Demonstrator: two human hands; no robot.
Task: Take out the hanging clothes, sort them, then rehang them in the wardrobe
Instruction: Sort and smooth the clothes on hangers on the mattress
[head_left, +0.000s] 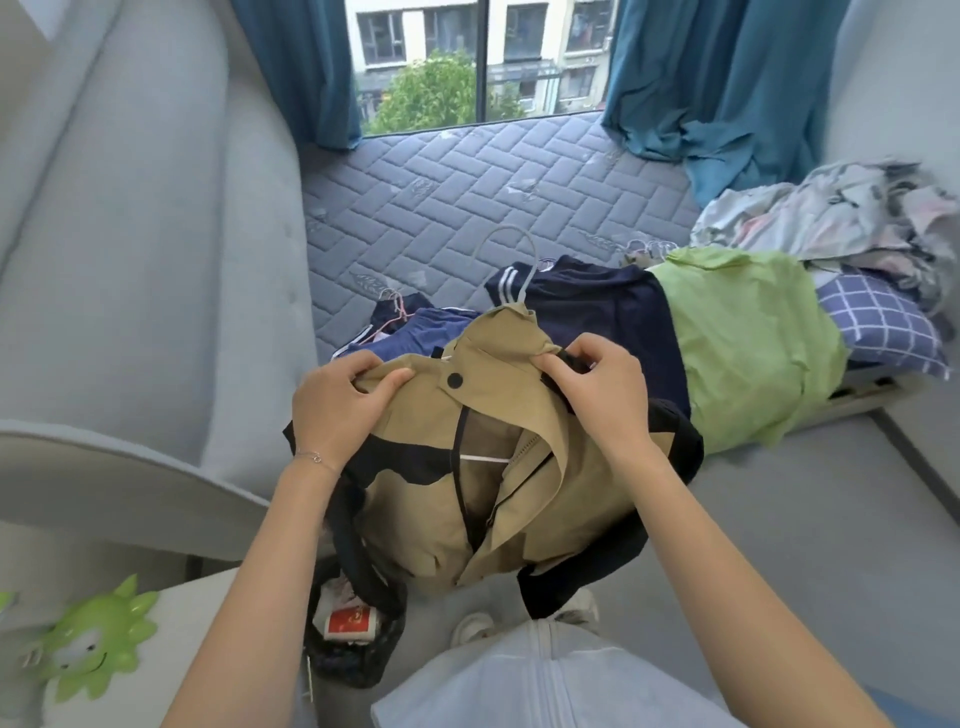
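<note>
While I watch from the head camera, the khaki jacket (519, 493) sits in the centre of the frame, draped over the near edge of the mattress (493, 176), with its black-trimmed sleeves falling toward the floor. A white hanger (511, 260) pokes its hook out of the collar. The left hand (340, 402) grips the jacket's shoulder fabric, fingers curled into the cloth. The right hand (597, 384) pinches the collar's far side between thumb and fingers. Just behind the jacket lies a navy garment (608, 312), and touching it to the right a light green garment (743, 343). Left of centre I see blue shorts (415, 332) on a pink hanger. A crumpled pile of clothes (831, 213) fills the right edge.
</note>
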